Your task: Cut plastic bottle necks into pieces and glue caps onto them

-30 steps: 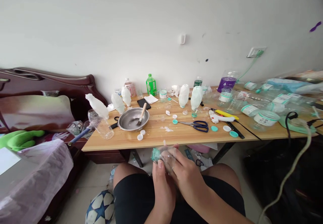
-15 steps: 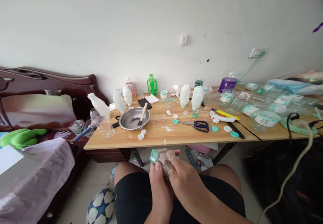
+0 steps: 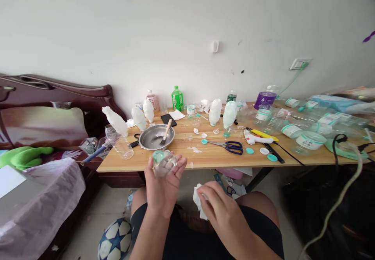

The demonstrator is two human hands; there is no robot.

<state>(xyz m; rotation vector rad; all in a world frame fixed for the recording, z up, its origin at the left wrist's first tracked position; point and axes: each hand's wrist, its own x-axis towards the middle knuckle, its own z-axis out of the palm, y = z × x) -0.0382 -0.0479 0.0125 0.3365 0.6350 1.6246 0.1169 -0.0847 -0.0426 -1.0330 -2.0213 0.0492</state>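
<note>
My left hand (image 3: 162,193) holds a small clear plastic bottle piece (image 3: 164,164) with a greenish end. The piece rests across the upturned palm and curled fingers, just before the table's front edge. Lower and to the right, my right hand (image 3: 224,213) pinches a crumpled white tissue (image 3: 197,198) over my lap. The fingers partly cover the tissue. On the table beyond the left hand stands a steel bowl (image 3: 148,146) with a wooden-handled brush (image 3: 167,130) in it. Blue-handled scissors (image 3: 233,147) lie to the right.
White-covered bottle shapes (image 3: 215,112) stand toward the back of the wooden table (image 3: 175,162). Several cut clear bottles (image 3: 310,139) crowd its right side, near a white glue gun (image 3: 258,138) with a cord. A green bottle (image 3: 177,99) stands by the wall. A ball (image 3: 115,239) lies on the floor.
My hands have come apart. The left hand has risen forward and left with the bottle piece; the right hand has moved to the right and down, and a white tissue now shows in it.
</note>
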